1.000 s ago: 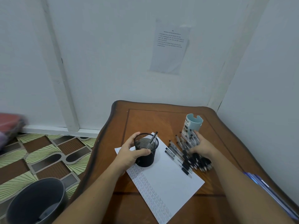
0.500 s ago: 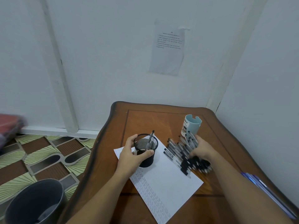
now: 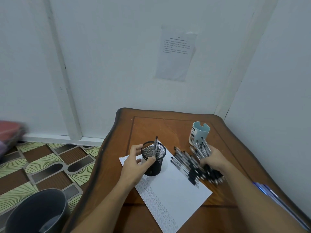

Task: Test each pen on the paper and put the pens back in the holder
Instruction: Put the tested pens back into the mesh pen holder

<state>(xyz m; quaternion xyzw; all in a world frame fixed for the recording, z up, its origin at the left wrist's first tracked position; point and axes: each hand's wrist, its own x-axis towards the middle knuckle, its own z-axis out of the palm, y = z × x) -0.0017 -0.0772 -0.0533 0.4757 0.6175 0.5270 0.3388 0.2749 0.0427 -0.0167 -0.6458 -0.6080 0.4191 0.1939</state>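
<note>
Progress: judged early. Shows only one pen [image 3: 155, 146] standing in the holder [image 3: 154, 163], leaning on the far rim. Leaves a large pile of pens [image 3: 188, 163] on the bench [image 3: 168, 126], right of the holder, partly overlapping the right edge of the paper [image 3: 178, 190]. Cannot tell which pens of the pile are already tested. Shows rows of small marks along the left edge of the paper, from the near corner up to the holder. Suggests much testing done on this sheet, though too small to read. Remaining, as judged: test the pens of the pile, then drop each into the holder.

Hands: grips the holder with the left hand [image 3: 134, 165], thumb on the near wall, fingers curled round the left side at the rim. Closes the right hand [image 3: 213, 158] round a bunch of pens at the right of the pile, with caps sticking out on the near side and barrels on the far side, just beside the cup [image 3: 200, 132].

Holder: black wire mesh, round, open at the top, upright, standing on the far left corner of the paper. See-through walls. Nearly empty, so probably light and apt to tip.

Pens: slim clear barrels, black caps, all alike, lying roughly parallel and touching one another.
</note>
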